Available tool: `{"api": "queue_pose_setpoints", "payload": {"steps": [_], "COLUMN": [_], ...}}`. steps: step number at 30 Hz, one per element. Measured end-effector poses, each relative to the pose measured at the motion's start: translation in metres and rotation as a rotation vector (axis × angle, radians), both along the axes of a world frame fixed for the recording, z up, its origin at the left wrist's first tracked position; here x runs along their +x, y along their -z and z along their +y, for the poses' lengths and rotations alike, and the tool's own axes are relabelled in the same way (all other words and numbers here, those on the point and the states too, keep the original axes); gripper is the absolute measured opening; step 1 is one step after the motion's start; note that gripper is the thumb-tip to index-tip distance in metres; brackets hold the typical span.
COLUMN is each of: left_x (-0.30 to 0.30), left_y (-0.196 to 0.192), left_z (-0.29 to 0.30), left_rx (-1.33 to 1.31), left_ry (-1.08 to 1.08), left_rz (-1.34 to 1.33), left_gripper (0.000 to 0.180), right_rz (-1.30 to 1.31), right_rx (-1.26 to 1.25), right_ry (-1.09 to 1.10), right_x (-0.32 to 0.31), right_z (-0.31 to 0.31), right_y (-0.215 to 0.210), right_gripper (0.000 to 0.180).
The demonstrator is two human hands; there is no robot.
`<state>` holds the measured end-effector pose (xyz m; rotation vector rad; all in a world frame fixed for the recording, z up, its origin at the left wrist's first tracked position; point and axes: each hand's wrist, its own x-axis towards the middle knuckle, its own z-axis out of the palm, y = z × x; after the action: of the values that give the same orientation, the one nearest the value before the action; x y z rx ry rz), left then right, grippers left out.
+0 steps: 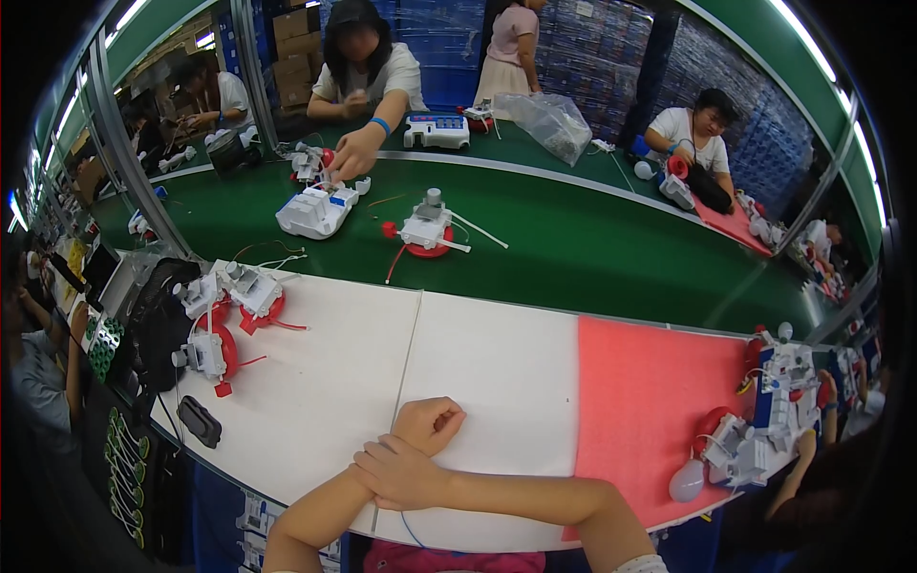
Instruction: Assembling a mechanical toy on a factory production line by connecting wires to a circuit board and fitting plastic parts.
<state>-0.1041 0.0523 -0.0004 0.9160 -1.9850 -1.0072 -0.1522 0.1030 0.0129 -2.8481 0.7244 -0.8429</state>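
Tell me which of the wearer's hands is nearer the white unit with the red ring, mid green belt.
Left. The left hand, curled, is on the near side of the white unit; the right hand clasps it at the wrist, farther back.

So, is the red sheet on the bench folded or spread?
Spread: the red sheet lies flat on the white bench, no folds showing; white parts hide some of its right side.

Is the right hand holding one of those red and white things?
No, the right hand is wrapped over the person's own left arm.
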Motion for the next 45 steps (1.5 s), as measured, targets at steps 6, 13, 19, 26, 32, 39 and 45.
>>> {"api": "queue_pose_setpoints", "payload": {"steps": [6,13,19,26,32,39,45], "left_x": [0.000,0.001,0.000,-0.001,0.000,0.002,0.002], "left_y": [-0.002,-0.004,-0.003,-0.015,0.003,0.001,-0.004], "left_z": [0.000,0.001,0.001,0.002,0.001,0.001,0.002], "left_rx": [-0.010,0.002,0.024,0.163,0.108,-0.014,-0.041], "left_ry": [0.004,0.010,-0.004,-0.030,-0.030,0.038,0.060], "left_rz": [0.000,-0.040,-0.032,-0.081,-0.016,-0.024,-0.065], "left_gripper": [0.010,0.009,0.010,0.010,0.009,0.010,0.009], "right_rz": [-0.065,-0.022,-0.009,-0.112,-0.178,-0.049,-0.029], "right_rx": [-0.060,-0.052,0.124,0.454,0.314,0.064,0.063], "right_ry": [-0.002,0.016,-0.025,-0.179,-0.130,-0.009,0.013], "right_x": [-0.001,-0.001,-0.004,-0.017,-0.013,-0.005,-0.003], "right_z": [-0.001,0.000,-0.004,-0.023,-0.013,-0.002,0.000], "right_y": [0.000,-0.003,0.000,-0.008,-0.010,-0.007,0.008], "right_gripper": [0.036,0.036,0.033,0.032,0.034,0.049,0.048]}}
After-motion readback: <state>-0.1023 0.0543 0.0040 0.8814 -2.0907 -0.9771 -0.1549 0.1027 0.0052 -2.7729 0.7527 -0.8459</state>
